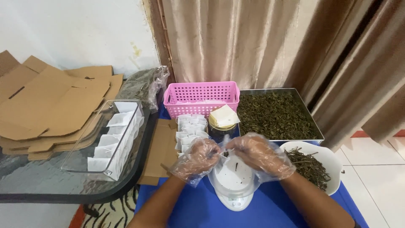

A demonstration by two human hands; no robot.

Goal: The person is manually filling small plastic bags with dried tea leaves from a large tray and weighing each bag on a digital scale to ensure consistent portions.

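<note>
Sachet (223,153) is pinched between the gloved left hand (197,159) and right hand (258,155), fingertips pressed together on it, directly above the white scale (233,185) on the blue table (270,211).

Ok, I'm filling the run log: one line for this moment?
left hand: on small white bag | right hand: same bag | below: white scale | right: leaf tray

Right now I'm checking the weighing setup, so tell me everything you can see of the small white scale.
The small white scale sits on the blue table surface, directly below both gloved hands. It looks like smooth plastic, with a round platform and a narrower front part holding a small display. A few dark specks lie on the platform. The white bowl of stems stands just right of it. The hands hover over it, partly hiding its top edge.
</note>
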